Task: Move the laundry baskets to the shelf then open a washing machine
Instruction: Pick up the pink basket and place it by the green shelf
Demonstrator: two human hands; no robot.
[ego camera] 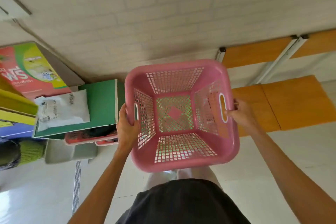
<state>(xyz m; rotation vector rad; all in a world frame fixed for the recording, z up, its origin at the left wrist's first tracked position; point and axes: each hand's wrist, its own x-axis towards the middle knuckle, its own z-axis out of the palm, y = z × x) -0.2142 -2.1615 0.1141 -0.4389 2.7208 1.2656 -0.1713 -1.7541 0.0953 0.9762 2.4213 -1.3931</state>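
Note:
An empty pink laundry basket [181, 163] with mesh walls hangs in front of me above the floor. My left hand [126, 123] grips its left handle slot and my right hand [240, 112] grips its right handle slot. To the right stands the shelf [298, 103] with orange wooden boards on a white metal frame; the basket's right side overlaps the lower board. A second pink basket [85, 137] sits low on the left, mostly hidden under a green box. No washing machine is in sight.
A green box [101, 103] with a white parcel [63, 109] on it stands left of the basket. Colourful cartons [31, 71] are stacked at far left. A grey bin [69, 152] sits on the white tiled floor. A white brick wall lies behind.

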